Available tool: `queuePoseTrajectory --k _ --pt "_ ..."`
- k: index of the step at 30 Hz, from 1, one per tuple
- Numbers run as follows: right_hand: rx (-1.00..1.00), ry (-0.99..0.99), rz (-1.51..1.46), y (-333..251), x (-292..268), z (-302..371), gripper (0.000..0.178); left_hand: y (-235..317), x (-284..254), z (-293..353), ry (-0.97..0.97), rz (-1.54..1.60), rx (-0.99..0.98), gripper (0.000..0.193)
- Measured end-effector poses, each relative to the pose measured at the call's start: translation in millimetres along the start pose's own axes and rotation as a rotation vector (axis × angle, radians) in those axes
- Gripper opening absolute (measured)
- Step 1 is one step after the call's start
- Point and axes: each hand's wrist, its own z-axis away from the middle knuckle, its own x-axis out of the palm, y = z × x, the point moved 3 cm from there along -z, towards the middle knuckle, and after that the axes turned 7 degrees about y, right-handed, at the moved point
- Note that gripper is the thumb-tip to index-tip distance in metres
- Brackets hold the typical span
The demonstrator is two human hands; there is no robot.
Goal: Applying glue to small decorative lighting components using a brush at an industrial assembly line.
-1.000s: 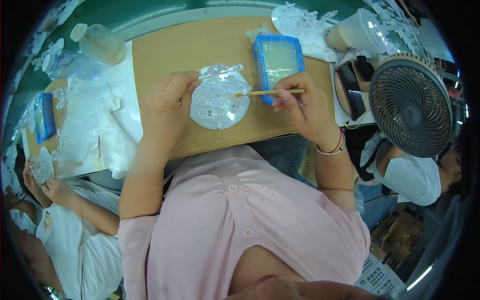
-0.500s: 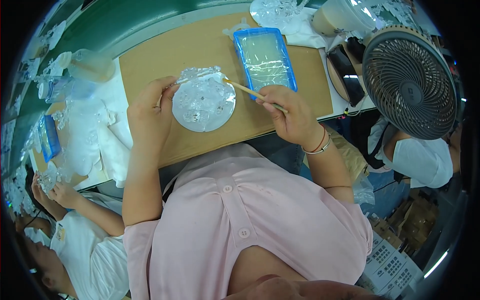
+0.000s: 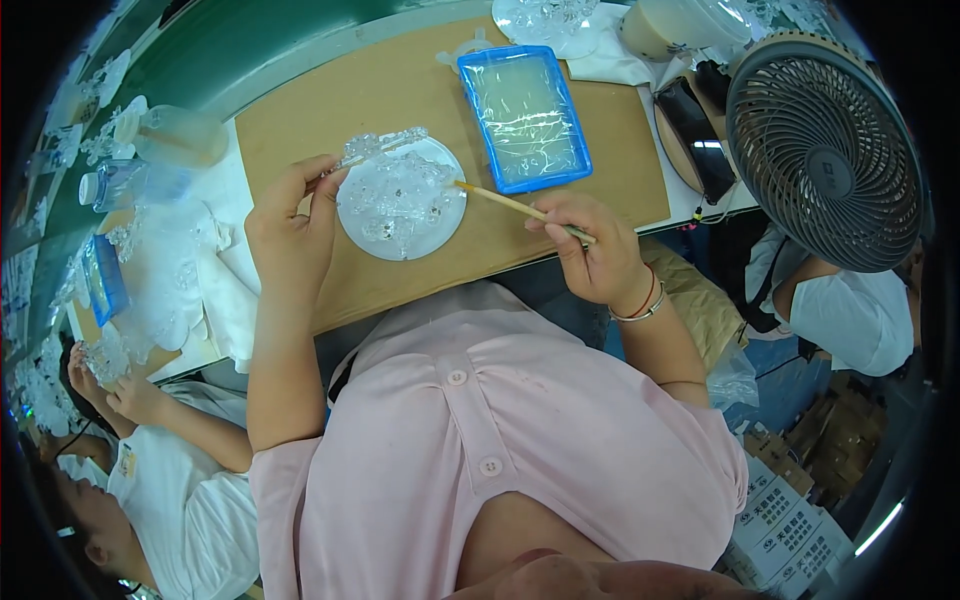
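Observation:
My left hand (image 3: 292, 225) pinches the end of a clear, knobbly strip-like piece (image 3: 378, 148) between thumb and fingers. It is held over the far left part of a round white plate (image 3: 430, 243). Small clear pieces (image 3: 400, 200) lie heaped on that plate; their exact kind is too fine to make out. Between the thumb and fingers of my right hand (image 3: 592, 250) is a thin wooden paintbrush (image 3: 515, 206), its yellowish tip pointing left at the plate's right edge. A blue-rimmed tray (image 3: 588, 160) with shiny film over a pale inside stands just beyond the brush.
Brown board (image 3: 300, 110) covers the table. A round fan (image 3: 825, 165) and a phone (image 3: 700, 150) stand at right. Another white plate (image 3: 515, 25) and a tub (image 3: 665, 30) are at the back. Bottles (image 3: 130, 185) stand left; a co-worker (image 3: 185, 480) handles clear pieces there.
My right hand has drawn back right and nearer to me, taking the brush tip away from the held clear piece. My left hand still grips that piece, shifted slightly left in view.

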Motion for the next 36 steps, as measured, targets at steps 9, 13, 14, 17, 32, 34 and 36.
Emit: queuePoseTrajectory --k 9,13,14,17,32,34,36 --pt "0.033 -0.034 -0.058 -13 4 7 0.008 -3 -2 5 0.032 0.033 -0.040 0.014" --pt "0.051 0.087 0.037 -6 5 -2 0.008 -3 -6 10 0.046 0.016 -0.052 0.014" --pt "0.050 0.085 0.037 -7 6 -4 0.008 -3 -7 12 0.050 0.010 -0.054 0.014" --pt "0.022 0.075 0.091 -10 8 -7 0.008 0 -10 16 0.064 -0.004 -0.059 0.015" --pt "-0.064 0.045 0.007 -24 29 10 0.008 -1 -14 26 0.115 0.018 -0.099 0.014" --pt "0.111 0.053 -0.033 -20 21 14 0.008 -2 -15 28 0.126 0.017 -0.107 0.014" --pt "0.139 0.103 -0.055 -15 19 17 0.008 -1 -14 29 0.135 0.019 -0.108 0.015"
